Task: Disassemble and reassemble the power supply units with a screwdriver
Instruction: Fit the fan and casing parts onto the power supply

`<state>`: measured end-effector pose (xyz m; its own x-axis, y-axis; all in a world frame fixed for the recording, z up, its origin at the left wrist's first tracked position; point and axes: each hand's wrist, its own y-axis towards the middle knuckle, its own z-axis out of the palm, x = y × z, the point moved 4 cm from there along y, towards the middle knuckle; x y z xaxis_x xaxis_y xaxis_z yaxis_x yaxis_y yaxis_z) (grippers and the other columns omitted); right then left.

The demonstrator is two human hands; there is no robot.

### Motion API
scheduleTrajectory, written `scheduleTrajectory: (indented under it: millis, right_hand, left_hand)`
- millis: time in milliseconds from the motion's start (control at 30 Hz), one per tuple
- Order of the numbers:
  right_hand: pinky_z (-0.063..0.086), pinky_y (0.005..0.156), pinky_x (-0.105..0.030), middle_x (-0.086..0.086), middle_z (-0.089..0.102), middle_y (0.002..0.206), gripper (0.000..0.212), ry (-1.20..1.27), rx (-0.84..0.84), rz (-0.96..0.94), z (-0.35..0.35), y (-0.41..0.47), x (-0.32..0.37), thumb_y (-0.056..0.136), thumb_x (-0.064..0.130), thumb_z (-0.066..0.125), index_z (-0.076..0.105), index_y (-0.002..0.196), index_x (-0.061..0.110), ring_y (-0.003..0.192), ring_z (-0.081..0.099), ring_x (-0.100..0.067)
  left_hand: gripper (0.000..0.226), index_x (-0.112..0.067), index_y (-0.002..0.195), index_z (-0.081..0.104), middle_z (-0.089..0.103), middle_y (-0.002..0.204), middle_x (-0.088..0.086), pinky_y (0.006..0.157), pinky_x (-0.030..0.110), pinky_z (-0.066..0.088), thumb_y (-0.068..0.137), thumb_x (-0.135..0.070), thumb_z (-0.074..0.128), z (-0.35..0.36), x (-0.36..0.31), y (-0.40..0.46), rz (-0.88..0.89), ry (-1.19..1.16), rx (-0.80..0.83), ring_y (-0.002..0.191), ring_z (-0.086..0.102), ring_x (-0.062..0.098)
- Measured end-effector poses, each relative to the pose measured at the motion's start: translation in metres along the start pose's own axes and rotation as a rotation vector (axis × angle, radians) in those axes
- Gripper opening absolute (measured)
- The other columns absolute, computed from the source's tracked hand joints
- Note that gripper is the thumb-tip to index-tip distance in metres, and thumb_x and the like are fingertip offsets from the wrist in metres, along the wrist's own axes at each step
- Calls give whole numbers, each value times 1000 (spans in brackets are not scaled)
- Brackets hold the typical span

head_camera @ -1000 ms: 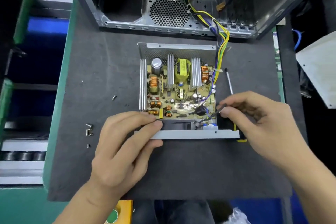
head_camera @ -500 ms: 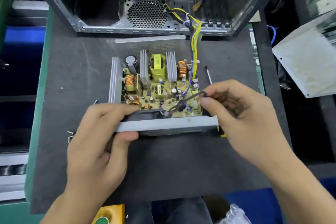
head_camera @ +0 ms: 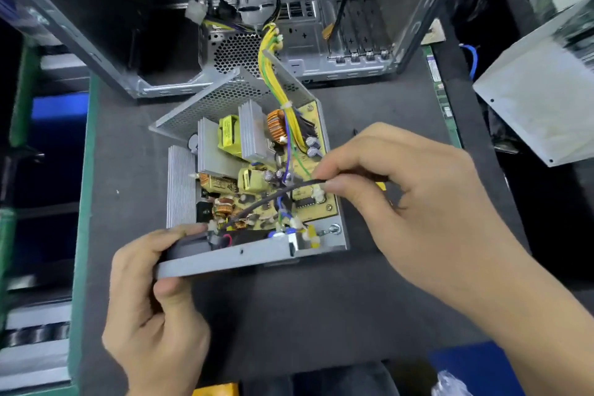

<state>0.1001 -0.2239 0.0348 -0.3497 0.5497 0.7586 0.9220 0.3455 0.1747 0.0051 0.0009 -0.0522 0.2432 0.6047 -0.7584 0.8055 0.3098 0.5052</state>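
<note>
The opened power supply unit (head_camera: 257, 255) lies on the dark mat, turned so its near wall slants up to the right. Its yellow circuit board (head_camera: 308, 202) with silver heatsinks (head_camera: 181, 185) and copper coils is exposed. My left hand (head_camera: 154, 309) grips the near-left corner of the grey casing, thumb underneath and fingers over the top edge. My right hand (head_camera: 405, 202) pinches a thin black cable (head_camera: 273, 196) that runs from the fan at the near wall across the board. A yellow wire bundle (head_camera: 276, 83) leads from the unit into the computer case. The screwdriver is mostly hidden under my right hand.
An open grey computer case (head_camera: 321, 64) stands behind the unit. A light grey metal cover (head_camera: 530, 100) rests at the right. The mat (head_camera: 289, 315) has a green edge (head_camera: 82, 202) on the left, with shelving beyond it.
The unit has been lifted at its near-left corner and rotated clockwise on the mat. My right hand has kept its pinch on the black cable and drawn it out across the board.
</note>
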Motion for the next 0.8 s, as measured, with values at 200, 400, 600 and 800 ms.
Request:
scheduleTrajectory:
  millis: [200,400,600,800]
  right_hand:
    - [33,70,-4,6,61,86,13,-14,26,-34,6,-1,10,92,4,66,73,93,15,73,50,2]
    - [38,64,-10,7,60,86,17,21,-59,-25,7,-7,1,91,2,65,71,92,18,77,56,-8]
    - [58,73,-49,15,61,90,32,282,-159,201,18,-29,-34,90,6,57,65,85,36,87,64,-21]
    - [53,73,-25,12,67,89,27,184,-181,272,24,-46,-58,90,9,58,64,85,34,83,65,-13]
  left_hand:
    - [35,-4,119,51,58,125,-16,93,28,43,109,-30,32,5,2,-14,28,-63,-41,107,60,16]
    - [27,-23,125,53,59,123,-13,92,36,45,107,-32,34,3,3,-12,96,-66,26,104,61,26]
    - [35,-5,117,58,57,112,6,101,23,39,106,-30,35,13,-7,-13,166,36,152,118,53,6]
    - [33,0,115,58,54,112,7,100,23,40,107,-26,39,22,-16,-14,280,64,261,115,50,6]
